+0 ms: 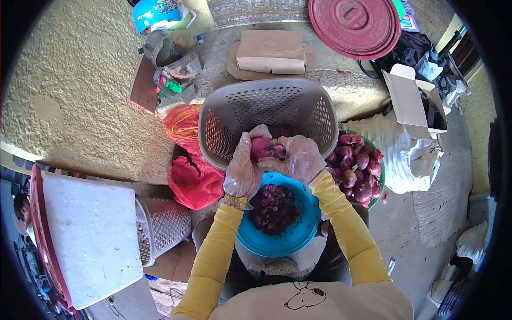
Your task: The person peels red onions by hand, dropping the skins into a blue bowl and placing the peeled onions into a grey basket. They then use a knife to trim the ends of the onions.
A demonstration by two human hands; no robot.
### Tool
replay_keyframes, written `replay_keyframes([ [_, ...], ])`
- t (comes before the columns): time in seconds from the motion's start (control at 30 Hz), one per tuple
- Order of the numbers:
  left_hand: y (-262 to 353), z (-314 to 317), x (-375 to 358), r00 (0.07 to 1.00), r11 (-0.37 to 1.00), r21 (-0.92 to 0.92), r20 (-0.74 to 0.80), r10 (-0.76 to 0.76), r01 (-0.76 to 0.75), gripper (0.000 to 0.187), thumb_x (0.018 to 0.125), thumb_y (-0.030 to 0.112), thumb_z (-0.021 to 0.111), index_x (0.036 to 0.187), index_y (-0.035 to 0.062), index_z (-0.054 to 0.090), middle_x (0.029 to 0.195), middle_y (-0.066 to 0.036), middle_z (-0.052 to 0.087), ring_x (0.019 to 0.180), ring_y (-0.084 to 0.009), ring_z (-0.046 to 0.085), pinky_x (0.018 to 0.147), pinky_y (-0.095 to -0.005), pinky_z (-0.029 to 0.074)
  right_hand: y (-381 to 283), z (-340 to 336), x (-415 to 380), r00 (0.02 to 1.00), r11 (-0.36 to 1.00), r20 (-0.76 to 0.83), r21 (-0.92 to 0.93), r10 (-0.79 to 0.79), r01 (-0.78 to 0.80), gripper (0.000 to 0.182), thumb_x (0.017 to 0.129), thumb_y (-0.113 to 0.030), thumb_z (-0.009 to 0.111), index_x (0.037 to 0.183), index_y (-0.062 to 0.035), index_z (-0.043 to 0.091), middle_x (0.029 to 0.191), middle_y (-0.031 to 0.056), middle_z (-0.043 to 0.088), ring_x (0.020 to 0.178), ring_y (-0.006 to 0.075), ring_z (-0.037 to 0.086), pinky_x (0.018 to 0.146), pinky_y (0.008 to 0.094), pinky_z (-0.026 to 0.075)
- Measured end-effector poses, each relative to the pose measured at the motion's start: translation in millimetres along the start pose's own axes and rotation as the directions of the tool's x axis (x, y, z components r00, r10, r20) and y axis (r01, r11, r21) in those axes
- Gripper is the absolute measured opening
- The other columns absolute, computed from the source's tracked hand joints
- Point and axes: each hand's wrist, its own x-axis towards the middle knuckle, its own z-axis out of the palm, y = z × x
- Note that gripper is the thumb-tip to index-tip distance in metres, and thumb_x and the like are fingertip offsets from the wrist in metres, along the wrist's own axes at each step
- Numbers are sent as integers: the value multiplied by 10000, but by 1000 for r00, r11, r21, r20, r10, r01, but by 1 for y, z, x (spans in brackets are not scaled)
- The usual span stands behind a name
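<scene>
- My left hand [242,170], in a thin clear plastic glove, is closed around a red onion [261,146], held above the blue bowl [298,234] and in front of the grey basket [266,114].
- My right hand [300,158], gloved the same way, is curled against the onion's right side; whether it holds a tool I cannot tell.
- The onion is rounded, smooth and pinkish; its long axis appears to run up-left to down-right, but I cannot tell which end is the root.
- The blue bowl is round, glossy plastic, holding dark purple papery skins.
- The grey basket is perforated plastic, tilted with its opening toward me.
- A green bowl [382,178] to my right holds whole red onions [356,168] with dry skins.
- An orange mesh sack [184,125] lies left of the basket.
</scene>
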Motion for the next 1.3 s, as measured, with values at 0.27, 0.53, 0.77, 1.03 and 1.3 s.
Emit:
replay_keyframes([
  [0.27, 4, 2, 2, 999, 998, 50, -14, -43, 44, 495, 1120, 439, 453, 1224, -13, 627, 1171, -114, 631, 1014, -255, 672, 904, -377, 594, 8, -2, -1, 997, 996, 10, 27, -81, 81, 604, 782, -605, 808, 937, -27, 729, 768, 182, 692, 781, 413, 685, 718, 491, 528],
  [0.53, 7, 2, -2, 997, 989, 132, -41, -67, 72, 525, 1114, 450, 464, 1247, -29, 634, 1135, -129, 656, 1017, -242, 668, 899, -380, 581, 29, 20, -3, 977, 979, -66, -50, -201, 198, 624, 848, -673, 709, 923, -55, 733, 743, 170, 676, 753, 391, 682, 673, 489, 522],
  [0.77, 3, -5, 1, 993, 987, 151, -109, -45, 62, 510, 1102, 453, 499, 1230, -17, 653, 1108, -128, 683, 969, -245, 689, 889, -391, 594, 9, 6, -4, 984, 983, 86, -84, -154, 161, 589, 887, -631, 701, 871, -43, 745, 720, 194, 653, 728, 409, 663, 676, 491, 505],
  [1.03, 5, -5, -1, 991, 961, 277, -136, 18, 21, 457, 1102, 426, 517, 1186, -1, 657, 1061, -122, 699, 944, -261, 709, 848, -407, 615, 13, 6, -7, 936, 942, 177, -87, -304, 323, 579, 889, -666, 672, 900, -92, 747, 723, 171, 658, 742, 400, 671, 680, 499, 517],
  [1.3, 15, -10, 0, 989, 997, 61, -143, -42, 51, 475, 1102, 429, 507, 1210, -20, 616, 1091, -122, 659, 973, -287, 674, 887, -458, 611, -5, -7, -7, 868, 939, 407, -62, -287, 339, 594, 854, -691, 694, 936, -108, 766, 774, 156, 690, 808, 391, 689, 745, 491, 541],
])
